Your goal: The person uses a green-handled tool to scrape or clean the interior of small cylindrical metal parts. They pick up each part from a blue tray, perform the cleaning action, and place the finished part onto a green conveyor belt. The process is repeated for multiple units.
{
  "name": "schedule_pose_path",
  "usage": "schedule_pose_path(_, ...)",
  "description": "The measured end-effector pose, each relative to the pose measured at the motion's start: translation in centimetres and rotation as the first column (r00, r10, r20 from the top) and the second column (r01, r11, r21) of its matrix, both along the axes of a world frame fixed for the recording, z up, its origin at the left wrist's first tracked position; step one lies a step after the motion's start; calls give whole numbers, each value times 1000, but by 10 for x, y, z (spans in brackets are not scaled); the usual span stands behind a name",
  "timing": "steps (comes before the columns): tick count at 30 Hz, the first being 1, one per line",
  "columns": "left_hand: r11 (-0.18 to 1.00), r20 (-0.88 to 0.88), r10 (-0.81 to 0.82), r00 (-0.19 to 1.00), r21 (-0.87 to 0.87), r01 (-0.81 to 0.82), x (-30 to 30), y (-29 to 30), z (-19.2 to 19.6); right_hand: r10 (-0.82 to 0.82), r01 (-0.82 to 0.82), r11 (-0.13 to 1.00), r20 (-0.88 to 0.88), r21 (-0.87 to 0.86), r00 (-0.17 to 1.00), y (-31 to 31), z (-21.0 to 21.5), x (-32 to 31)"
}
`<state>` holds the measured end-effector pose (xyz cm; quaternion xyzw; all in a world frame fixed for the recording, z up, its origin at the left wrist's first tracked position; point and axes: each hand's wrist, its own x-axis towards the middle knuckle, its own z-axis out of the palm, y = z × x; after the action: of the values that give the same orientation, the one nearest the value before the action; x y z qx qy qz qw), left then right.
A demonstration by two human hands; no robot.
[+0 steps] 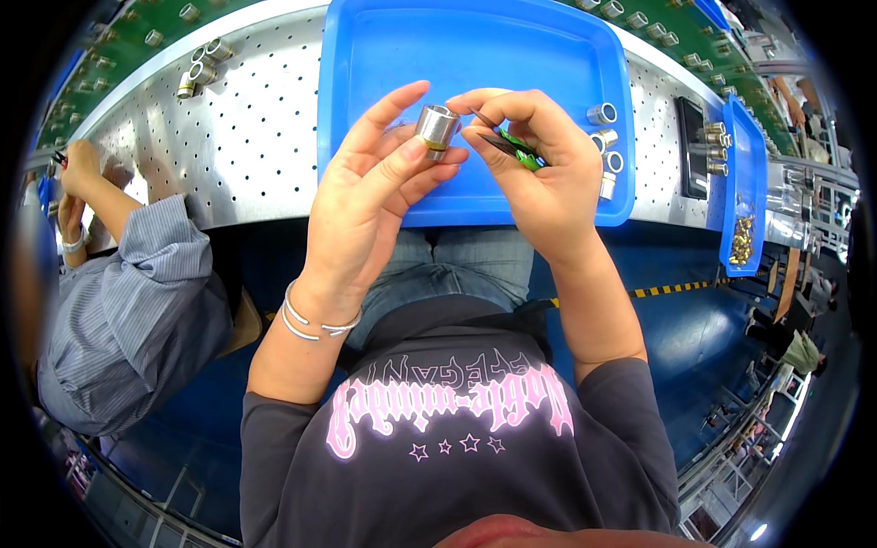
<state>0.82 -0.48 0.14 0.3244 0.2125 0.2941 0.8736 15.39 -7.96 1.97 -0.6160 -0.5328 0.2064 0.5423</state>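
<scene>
My left hand [370,178] holds a short silver metal cylinder [437,123] upright between thumb and fingers, its open end facing up and a brass-coloured band near its lower end. Close by on the right, my right hand [553,169] grips a small green-handled tool [521,151] with two dark, pointed, spread tips. Its tips point toward the cylinder; I cannot tell whether they touch it. Both hands are over the blue tray [393,46], where several similar silver cylinders [601,114] lie along the right side.
The tray sits on a perforated metal bench [265,119]. More cylinders [203,68] stand at the bench's far left. At right are a dark flat device [692,151] and a narrow blue bin [744,192] with small brass parts. A green conveyor [630,14] runs behind. A co-worker's striped sleeve [164,247] is at left.
</scene>
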Motion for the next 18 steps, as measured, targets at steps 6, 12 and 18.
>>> schedule_pose_path(6, 1000, 9, 22, 1000, -14, -21, 0, -1, -2, -54, 38, 994, 158, 105, 986, 1, -3, -2)
schedule_pose_path(12, 998, -22, 60, 998, 29, -60, 1, -2, 1, -57, 37, 992, 177, 119, 982, 1, -2, -2)
schedule_pose_path(18, 1000, -19, 22, 1000, -14, -22, -1, 1, -2, -16, 19, 991, -21, 129, 1000, 3, -8, -1)
